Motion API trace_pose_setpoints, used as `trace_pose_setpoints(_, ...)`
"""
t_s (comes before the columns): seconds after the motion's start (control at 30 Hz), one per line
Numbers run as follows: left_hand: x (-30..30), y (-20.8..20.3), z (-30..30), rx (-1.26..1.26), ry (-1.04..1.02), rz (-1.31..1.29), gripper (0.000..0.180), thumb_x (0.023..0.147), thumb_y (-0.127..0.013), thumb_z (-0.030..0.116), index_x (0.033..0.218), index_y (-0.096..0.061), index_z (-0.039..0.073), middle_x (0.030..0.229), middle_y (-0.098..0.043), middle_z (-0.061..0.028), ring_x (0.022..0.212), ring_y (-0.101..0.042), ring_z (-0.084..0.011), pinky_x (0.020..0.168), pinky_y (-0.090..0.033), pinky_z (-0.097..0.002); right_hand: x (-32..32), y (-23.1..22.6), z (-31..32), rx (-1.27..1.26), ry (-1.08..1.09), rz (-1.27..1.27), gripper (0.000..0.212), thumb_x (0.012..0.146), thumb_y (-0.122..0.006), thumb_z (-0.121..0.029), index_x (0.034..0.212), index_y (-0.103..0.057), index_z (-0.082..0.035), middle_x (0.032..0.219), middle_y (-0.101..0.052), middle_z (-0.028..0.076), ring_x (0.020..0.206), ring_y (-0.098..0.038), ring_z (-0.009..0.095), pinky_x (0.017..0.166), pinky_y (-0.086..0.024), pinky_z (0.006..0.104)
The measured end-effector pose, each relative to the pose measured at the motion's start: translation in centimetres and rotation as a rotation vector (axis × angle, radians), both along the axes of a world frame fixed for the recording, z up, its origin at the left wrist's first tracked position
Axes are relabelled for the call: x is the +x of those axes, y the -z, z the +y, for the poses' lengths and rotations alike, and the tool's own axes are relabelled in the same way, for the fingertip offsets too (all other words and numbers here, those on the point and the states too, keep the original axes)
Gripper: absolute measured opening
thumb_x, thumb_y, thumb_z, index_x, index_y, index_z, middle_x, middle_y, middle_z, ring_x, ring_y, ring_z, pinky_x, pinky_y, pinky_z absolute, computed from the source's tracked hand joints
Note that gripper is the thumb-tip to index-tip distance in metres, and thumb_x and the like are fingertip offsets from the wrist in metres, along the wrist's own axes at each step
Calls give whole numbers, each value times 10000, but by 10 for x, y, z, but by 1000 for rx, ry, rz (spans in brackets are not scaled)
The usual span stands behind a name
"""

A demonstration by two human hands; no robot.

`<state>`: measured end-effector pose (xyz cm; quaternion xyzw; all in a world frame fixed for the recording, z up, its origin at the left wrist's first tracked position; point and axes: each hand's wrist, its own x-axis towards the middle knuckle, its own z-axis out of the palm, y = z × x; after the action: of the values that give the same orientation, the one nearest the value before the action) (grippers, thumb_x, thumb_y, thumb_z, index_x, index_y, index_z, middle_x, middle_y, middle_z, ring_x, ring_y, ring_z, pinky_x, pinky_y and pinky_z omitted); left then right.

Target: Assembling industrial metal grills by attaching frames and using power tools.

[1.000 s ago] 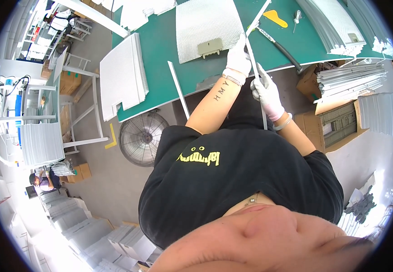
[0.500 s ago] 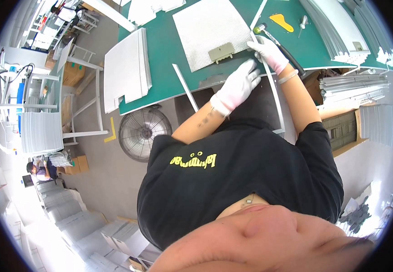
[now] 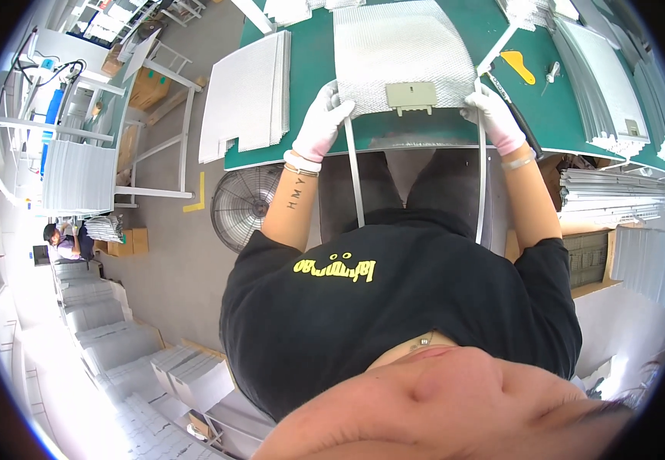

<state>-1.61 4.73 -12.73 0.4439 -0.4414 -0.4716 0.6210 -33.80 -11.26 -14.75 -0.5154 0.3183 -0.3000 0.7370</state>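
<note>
Both my hands wear white gloves. My left hand [image 3: 322,126] closes on the near left corner of a white mesh panel [image 3: 401,46], its thumb by the end of a thin metal strip [image 3: 355,180]. At the opposite near corner, my right hand [image 3: 495,119] pinches a second thin metal strip [image 3: 480,184], fingers against the panel's edge. Both strips extend off the table toward my body. A beige toothed plate [image 3: 411,96] sits on the panel's near edge. Whether the strips are joined to the panel is hidden by my gloves.
A hammer's dark handle [image 3: 528,134] lies beside my right wrist. Beyond it are a yellow scraper [image 3: 518,67] and a small screwdriver [image 3: 552,72]. Stacked white panels [image 3: 244,92] stand left on the green table [image 3: 306,77]. A floor fan [image 3: 248,207] is below left.
My left hand has moved left from near the right hand to the panel's left corner. The panel now lies squarer to me. The left strip has shifted right, next to the panel's corner.
</note>
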Motion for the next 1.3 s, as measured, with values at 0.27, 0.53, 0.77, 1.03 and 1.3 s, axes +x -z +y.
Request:
trace_pose_setpoints(0.27, -45, -58, 31, -136, -325, -94, 490, 898, -716, -40, 1353, -541, -77, 1169, -683, -87, 1028, -663, -125, 884, -547, -258, -23, -44, 35, -137, 146, -186, 455, 901, -575, -61, 1346, -509, 14, 1099, -641, 31, 887, -602, 103, 819, -534, 277)
trace_pose_setpoints(0.53, -58, -84, 61, -244, -420, -81, 433, 861, -734, -72, 1269, -590, -82, 1042, -726, -91, 896, -690, -117, 778, -556, -225, -30, -76, 61, -293, 134, -111, 427, 849, -540, -40, 1271, -553, 24, 1011, -669, 71, 833, -604, 123, 775, -479, 258)
trace_pose_setpoints(0.77, -45, -87, 102, -459, -657, -1149, 715, 959, -534, -30, 1589, -196, -26, 1636, -247, -251, 1428, -400, -300, 1201, -275, -424, -7, -108, 87, -355, 97, -167, 606, 829, -598, -63, 1409, -470, 57, 1250, -627, 63, 1095, -587, 137, 956, -461, 285)
trace_pose_setpoints(1.03, -7, -127, 97, -481, -485, -116, 441, 1063, -503, 221, 1441, -465, -3, 1288, -590, -98, 1103, -564, -133, 940, -465, -293, 43, -173, 76, -691, 240, -183, 251, 948, -666, -38, 789, -482, -103, 721, -408, -92, 645, -331, 11, 542, -296, 199)
trace_pose_setpoints(1.3, 11, -173, 12, -510, -634, -411, 219, 887, -750, 12, 789, -563, 72, 777, -556, 19, 698, -488, -63, 630, -425, -224, 72, -198, 45, -847, 519, -192, 220, 921, -748, -81, 823, -552, -63, 612, -417, -91, 564, -347, 2, 493, -301, 222)
